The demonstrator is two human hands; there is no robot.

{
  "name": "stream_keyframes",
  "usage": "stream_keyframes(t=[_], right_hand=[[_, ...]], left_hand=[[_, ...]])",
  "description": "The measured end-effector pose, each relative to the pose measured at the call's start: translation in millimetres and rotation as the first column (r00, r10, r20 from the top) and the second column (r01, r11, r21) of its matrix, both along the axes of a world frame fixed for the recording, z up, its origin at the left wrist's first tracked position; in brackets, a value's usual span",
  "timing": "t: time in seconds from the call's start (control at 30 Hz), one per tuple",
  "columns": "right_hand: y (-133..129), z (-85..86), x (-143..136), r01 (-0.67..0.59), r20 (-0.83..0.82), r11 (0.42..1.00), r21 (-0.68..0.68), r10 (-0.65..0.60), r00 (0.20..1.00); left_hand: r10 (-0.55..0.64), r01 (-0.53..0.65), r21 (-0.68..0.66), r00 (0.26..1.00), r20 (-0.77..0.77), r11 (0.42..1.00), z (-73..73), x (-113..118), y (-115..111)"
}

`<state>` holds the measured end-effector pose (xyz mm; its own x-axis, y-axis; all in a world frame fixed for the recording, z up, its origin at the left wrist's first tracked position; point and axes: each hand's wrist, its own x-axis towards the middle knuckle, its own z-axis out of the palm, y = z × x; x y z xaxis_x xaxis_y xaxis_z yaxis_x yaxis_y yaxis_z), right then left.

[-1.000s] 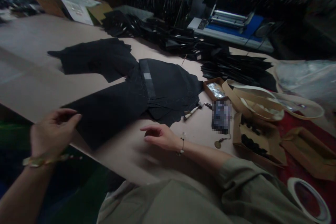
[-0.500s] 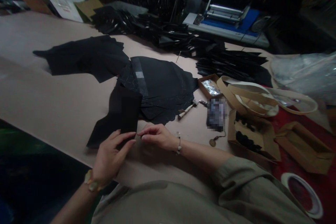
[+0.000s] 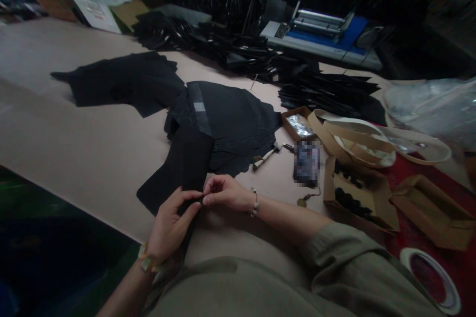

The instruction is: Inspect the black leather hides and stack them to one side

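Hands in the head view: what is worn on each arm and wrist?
The left hand has a bare forearm and a pale green and gold bangle. The right hand wears a light beaded bracelet and a pushed-up olive-grey sleeve.

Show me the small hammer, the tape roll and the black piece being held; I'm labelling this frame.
small hammer (image 3: 266, 154), head view, its pale handle.
tape roll (image 3: 448, 293), head view, its white rim.
black piece (image 3: 182, 168), head view, its middle.
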<state>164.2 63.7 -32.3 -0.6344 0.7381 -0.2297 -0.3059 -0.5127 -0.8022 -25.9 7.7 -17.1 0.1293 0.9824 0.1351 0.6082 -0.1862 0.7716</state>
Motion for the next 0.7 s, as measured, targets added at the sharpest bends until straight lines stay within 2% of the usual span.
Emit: stream_keyframes(t=[0.33, 0.7], right_hand=[[0.1, 2.5, -1.0, 0.004, 0.106, 1.000, -0.009, -0.003, 0.994], [-0.7, 3.9, -1.4, 0.021, 0.143, 0.999, 0.030, -0.025, 0.989]], left_hand=[[-0.017, 0.021, 0.093, 0.999, -0.035, 0.995, 4.9, 0.6, -2.2], [-0.018, 0.022, 0.087, 0.999, -0.047, 0.996, 5.5, 0.5, -0.6]])
